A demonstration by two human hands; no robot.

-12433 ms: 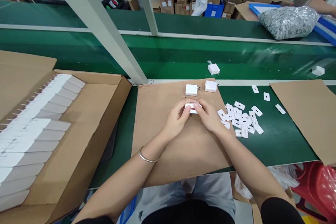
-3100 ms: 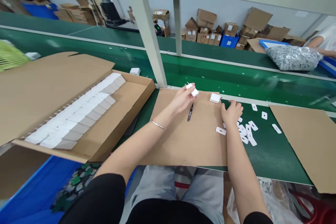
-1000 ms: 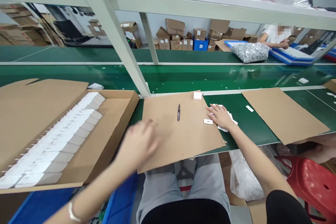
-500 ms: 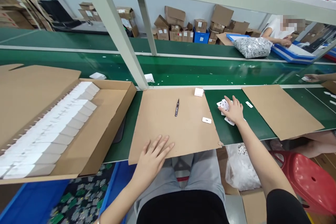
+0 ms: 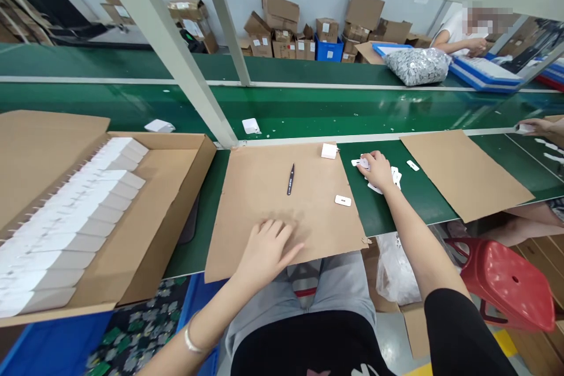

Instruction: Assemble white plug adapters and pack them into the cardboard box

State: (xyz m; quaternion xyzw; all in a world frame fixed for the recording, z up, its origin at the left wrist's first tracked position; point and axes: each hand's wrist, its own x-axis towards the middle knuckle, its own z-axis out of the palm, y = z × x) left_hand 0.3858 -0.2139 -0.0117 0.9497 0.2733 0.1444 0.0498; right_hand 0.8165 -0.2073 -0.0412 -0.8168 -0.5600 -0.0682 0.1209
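Note:
My left hand [image 5: 268,248] rests flat, fingers loosely spread, on the near edge of a brown cardboard sheet [image 5: 264,188] and holds nothing. My right hand [image 5: 377,169] lies on a small heap of white plastic plates [image 5: 393,176] on the green bench, its fingers curled over them. On the sheet lie a black pen [image 5: 290,179], one loose white plate [image 5: 342,201] and a white charger [image 5: 329,151] at the far edge.
An open carton [image 5: 167,211] with rows of white chargers stands at the left. A grey post [image 5: 176,64] rises behind the sheet. Two chargers [image 5: 251,126] lie on the green conveyor. Another cardboard sheet [image 5: 462,173] and a red stool [image 5: 506,282] are right. Another person's hand [image 5: 535,125] reaches in at far right.
My left hand swung in from the left and settled on the sheet's near edge. My right hand stayed on the white plates, shifting slightly. The view tilted down a little.

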